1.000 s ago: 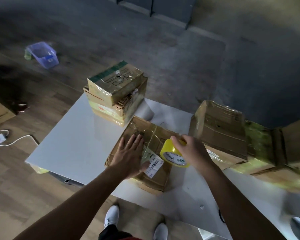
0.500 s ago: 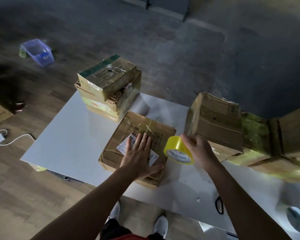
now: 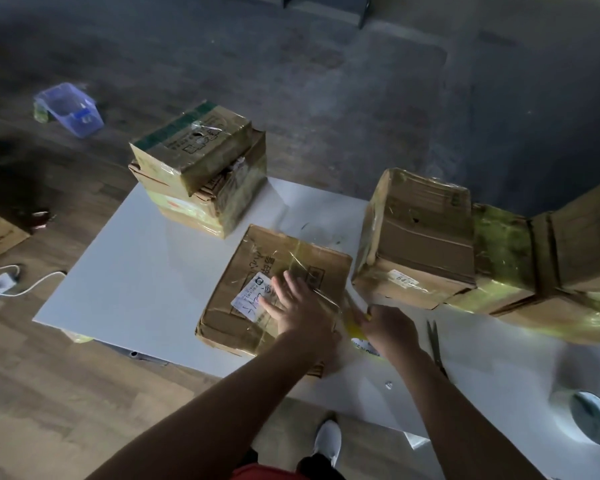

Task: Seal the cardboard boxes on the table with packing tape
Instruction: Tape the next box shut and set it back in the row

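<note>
A flat cardboard box (image 3: 257,271) with a white label lies on the white table (image 3: 136,282) in front of me. My left hand (image 3: 298,306) presses flat on its top, fingers spread over the label and a strip of clear tape. My right hand (image 3: 388,327) grips the yellow tape roll (image 3: 355,329) low at the box's right edge, close to the table surface. The roll is mostly hidden by my hand.
A stack of two taped boxes (image 3: 201,168) stands at the table's back left. More taped boxes (image 3: 426,237) line the right side. Scissors (image 3: 435,341) and another tape roll (image 3: 593,420) lie at the right. A blue bin (image 3: 70,105) sits on the floor.
My right hand has carried the yellow roll down past the box's right edge toward the table. My left hand has slid a little rightward on the box top.
</note>
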Available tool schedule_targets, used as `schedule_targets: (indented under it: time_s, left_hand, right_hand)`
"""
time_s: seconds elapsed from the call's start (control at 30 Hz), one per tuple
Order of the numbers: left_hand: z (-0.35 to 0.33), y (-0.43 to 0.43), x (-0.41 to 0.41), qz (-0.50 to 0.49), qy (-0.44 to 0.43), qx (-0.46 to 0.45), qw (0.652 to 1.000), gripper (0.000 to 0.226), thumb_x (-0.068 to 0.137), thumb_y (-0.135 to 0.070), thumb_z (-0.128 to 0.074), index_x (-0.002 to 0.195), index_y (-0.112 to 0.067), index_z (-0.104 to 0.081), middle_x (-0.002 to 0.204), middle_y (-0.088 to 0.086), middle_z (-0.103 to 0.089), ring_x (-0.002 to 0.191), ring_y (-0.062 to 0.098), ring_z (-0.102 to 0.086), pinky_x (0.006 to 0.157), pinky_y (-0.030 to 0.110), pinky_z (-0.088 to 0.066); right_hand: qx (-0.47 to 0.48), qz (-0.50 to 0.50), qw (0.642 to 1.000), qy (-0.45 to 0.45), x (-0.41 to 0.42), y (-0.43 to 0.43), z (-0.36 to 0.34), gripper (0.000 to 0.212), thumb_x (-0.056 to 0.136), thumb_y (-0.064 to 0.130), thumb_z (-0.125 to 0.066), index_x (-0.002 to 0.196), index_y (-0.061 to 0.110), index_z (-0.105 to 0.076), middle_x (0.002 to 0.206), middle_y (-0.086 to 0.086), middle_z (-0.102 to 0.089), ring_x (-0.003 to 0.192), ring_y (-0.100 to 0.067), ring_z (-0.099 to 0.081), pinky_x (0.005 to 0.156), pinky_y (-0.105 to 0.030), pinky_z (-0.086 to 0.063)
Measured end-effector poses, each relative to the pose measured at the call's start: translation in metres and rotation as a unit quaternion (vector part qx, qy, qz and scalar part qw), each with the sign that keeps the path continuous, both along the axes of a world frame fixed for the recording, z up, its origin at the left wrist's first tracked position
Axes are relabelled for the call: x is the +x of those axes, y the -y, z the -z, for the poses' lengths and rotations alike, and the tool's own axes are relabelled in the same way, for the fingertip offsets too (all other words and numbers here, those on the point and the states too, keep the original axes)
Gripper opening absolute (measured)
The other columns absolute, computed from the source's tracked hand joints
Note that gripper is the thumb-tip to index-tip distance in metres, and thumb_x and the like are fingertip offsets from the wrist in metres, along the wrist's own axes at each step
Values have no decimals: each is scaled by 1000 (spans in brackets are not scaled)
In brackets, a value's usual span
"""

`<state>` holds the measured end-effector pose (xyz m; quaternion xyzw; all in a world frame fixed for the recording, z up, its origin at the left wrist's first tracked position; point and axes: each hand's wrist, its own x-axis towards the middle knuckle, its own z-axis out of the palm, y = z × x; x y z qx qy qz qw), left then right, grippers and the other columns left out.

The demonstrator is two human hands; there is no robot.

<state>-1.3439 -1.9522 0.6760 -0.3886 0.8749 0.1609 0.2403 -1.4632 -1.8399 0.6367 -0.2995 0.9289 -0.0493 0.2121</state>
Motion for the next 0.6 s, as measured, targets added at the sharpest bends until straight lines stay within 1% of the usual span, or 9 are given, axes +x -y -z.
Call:
schedule_targets:
  time_s: [0.1,0.17,0.2,0.23,0.33,0.43,0.5,0.53,0.6]
  left_hand:
    - [-4,5,1,5,-21,2,1000,118,84,-70,-45,143,7,21,151,31,25,138,54,19,107,73,-5]
    - [-8,14,8,15,-49,0,999,115,84,-72,-43,145,3,19,153,30,21,140,53,16,107,72,-8]
    - [-10,20,12,16,-70,5,997,113,84,-72,-42,147,0,18,154,28,19,141,52,14,107,71,-9]
    - [-13,26,18,13,-95,14,995,111,84,-72,-43,149,-4,16,156,26,16,142,51,12,108,70,-10]
    - [-27,54,35,-8,-174,47,984,106,83,-68,-50,152,-11,7,160,17,9,145,44,7,110,68,-12]
    - [-44,85,53,-32,-224,97,969,98,87,-58,-53,154,-14,3,162,10,3,147,37,1,113,64,-22]
    - [-51,103,67,-67,-256,138,954,90,91,-54,-52,155,-16,-1,162,9,-3,148,34,-8,114,55,-27]
    - [-54,112,74,-92,-287,160,940,85,93,-50,-52,155,-16,-5,162,10,-9,146,33,-15,114,50,-29]
    - [-57,127,89,-150,-351,206,901,75,95,-41,-54,154,-15,-16,157,12,-26,140,31,-30,109,40,-33]
  right_hand:
    - [-17,9,1000,5,-3,0,-1,49,90,64,-38,68,21,-47,76,-3,-62,80,-27,-59,63,-29,-35]
    - [-47,15,999,22,-3,-1,-5,49,93,59,-39,66,19,-45,65,0,-54,72,-25,-55,60,-28,-32]
    - [-58,0,998,29,-3,0,-8,49,94,58,-38,67,18,-46,60,3,-49,66,-22,-52,59,-27,-31]
    - [-74,-7,996,42,-2,3,-14,48,95,57,-38,69,18,-48,59,4,-47,63,-20,-50,59,-27,-32]
    - [-174,6,982,79,1,22,-39,47,95,53,-42,64,19,-52,60,0,-54,62,-19,-55,58,-27,-38]
    - [-210,-20,976,51,2,50,-75,48,95,52,-43,67,16,-56,60,-2,-55,59,-15,-55,51,-26,-36]
    - [-238,-42,970,31,1,66,-97,47,94,53,-45,65,17,-53,57,1,-53,54,-5,-52,47,-23,-35]
    - [-264,-48,963,33,1,73,-108,47,93,54,-47,64,18,-52,56,2,-52,53,-3,-52,45,-19,-33]
    - [-314,-68,946,52,6,86,-124,44,92,54,-50,62,23,-49,54,6,-50,57,4,-54,45,-13,-37]
